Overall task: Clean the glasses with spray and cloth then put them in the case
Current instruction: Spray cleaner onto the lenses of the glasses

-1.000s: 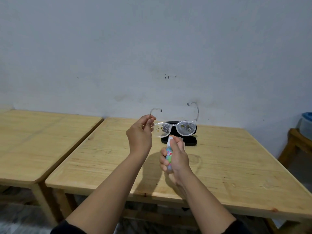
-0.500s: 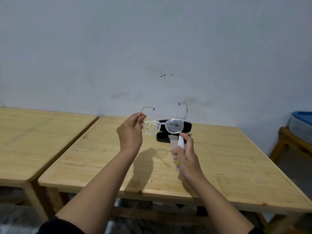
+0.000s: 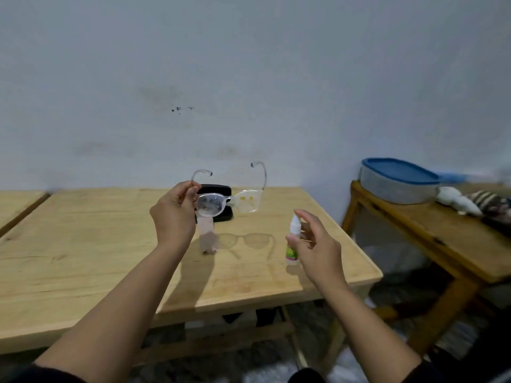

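The left hand pinches the clear-framed glasses at the left temple hinge, holding them up above the wooden counter with both temples unfolded and pointing away. The lens nearer that hand is speckled with droplets. Behind the glasses a black glasses case lies on the counter near the wall. The right hand has its fingers loosely spread around a small white spray bottle standing upright on the counter; whether they touch it is unclear. A pinkish cloth hangs below the left hand.
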Demonstrator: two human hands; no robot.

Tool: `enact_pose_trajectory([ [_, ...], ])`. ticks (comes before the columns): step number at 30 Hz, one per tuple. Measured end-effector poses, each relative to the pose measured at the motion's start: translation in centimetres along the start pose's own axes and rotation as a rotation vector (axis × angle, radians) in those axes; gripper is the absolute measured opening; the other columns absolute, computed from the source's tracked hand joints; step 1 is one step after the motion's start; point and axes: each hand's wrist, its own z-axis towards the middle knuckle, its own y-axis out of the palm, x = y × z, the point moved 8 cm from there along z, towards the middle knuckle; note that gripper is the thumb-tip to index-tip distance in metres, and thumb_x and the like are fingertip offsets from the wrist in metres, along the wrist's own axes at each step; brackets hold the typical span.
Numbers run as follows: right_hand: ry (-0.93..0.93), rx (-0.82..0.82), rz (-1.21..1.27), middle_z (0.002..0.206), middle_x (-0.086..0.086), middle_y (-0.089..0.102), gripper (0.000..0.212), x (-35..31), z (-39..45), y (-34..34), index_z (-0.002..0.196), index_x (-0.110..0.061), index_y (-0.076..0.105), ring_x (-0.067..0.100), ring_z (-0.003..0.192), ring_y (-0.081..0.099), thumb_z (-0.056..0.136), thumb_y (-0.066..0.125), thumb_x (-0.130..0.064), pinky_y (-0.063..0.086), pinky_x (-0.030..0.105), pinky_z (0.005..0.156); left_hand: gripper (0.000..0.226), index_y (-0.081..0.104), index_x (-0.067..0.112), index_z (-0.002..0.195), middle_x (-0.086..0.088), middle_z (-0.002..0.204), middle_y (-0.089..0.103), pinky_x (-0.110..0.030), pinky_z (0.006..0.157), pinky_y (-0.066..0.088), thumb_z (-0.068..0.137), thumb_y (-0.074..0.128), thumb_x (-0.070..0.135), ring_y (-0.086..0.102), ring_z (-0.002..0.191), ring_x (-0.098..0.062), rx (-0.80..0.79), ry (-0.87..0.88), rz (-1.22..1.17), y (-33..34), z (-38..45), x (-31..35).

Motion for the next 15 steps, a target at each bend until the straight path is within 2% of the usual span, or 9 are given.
enact_pose_trajectory([
  [2,0.051,0.066,0.029,0.107,-0.004,0.060,0.047,1.5,-0.3,-2.0,0.125,-0.029,0.057,-0.014,0.077,0.059,0.084,0.066,-0.006,0.043,-0.001,0.058,0.016,0.070,0.014,0.093,0.001,0.077,0.066,-0.006,0.067,0.044,0.091,0.054,0.017,0.063,0.071,-0.015,-0.012,0.015,-0.004,1.5,-0.8,0.5],
  [5,0.116,0.153,0.034,0.110,-0.006,0.062,0.048,3.7,-0.6,-4.7,0.124,-0.034,0.056,-0.008,0.084,0.058,0.084,0.067,-0.009,0.049,0.006,0.063,0.017,0.069,0.015,0.097,0.001,0.082,0.066,0.001,0.063,0.037,0.092,0.053,0.017,0.060,0.075,-0.013,-0.047,0.040,0.005,3.4,-1.9,1.3],
  [7,0.134,0.190,0.017,0.110,-0.006,0.063,0.048,4.7,-0.9,-6.3,0.124,-0.035,0.055,-0.009,0.085,0.058,0.084,0.067,-0.010,0.049,0.009,0.066,0.016,0.068,0.019,0.093,0.002,0.082,0.066,-0.002,0.066,0.039,0.092,0.052,0.017,0.062,0.079,-0.015,-0.078,0.038,-0.022,4.5,-2.4,1.6],
  [8,0.136,0.203,0.006,0.108,-0.006,0.063,0.048,5.1,-1.0,-7.0,0.125,-0.034,0.055,-0.008,0.083,0.058,0.085,0.066,-0.010,0.050,0.009,0.062,0.016,0.068,0.022,0.090,0.002,0.081,0.066,-0.006,0.069,0.041,0.092,0.052,0.016,0.063,0.080,-0.016,-0.090,0.035,-0.034,4.9,-2.5,1.7],
  [10,0.137,0.220,-0.007,0.103,-0.005,0.062,0.046,5.6,-1.1,-8.1,0.126,-0.031,0.055,-0.006,0.078,0.058,0.086,0.065,-0.009,0.047,0.005,0.053,0.017,0.066,0.025,0.087,0.001,0.080,0.067,-0.019,0.076,0.047,0.092,0.052,0.016,0.066,0.083,-0.019,-0.105,0.033,-0.052,5.7,-2.7,1.6],
  [13,0.131,0.252,-0.023,0.106,-0.005,0.060,0.045,6.4,-0.9,-9.2,0.126,-0.026,0.056,-0.006,0.079,0.056,0.087,0.064,-0.007,0.044,0.001,0.052,0.019,0.065,0.028,0.087,-0.003,0.079,0.067,-0.036,0.083,0.052,0.091,0.053,0.015,0.067,0.083,-0.028,-0.126,0.036,-0.062,6.6,-2.9,1.5],
  [15,0.139,0.252,-0.024,0.107,-0.008,0.059,0.046,7.0,-0.6,-9.5,0.127,-0.027,0.055,-0.001,0.084,0.059,0.087,0.064,-0.007,0.046,0.003,0.055,0.018,0.065,0.028,0.087,-0.006,0.078,0.067,-0.034,0.080,0.051,0.092,0.053,0.016,0.067,0.082,-0.032,-0.137,0.042,-0.053,7.1,-3.2,1.5],
])
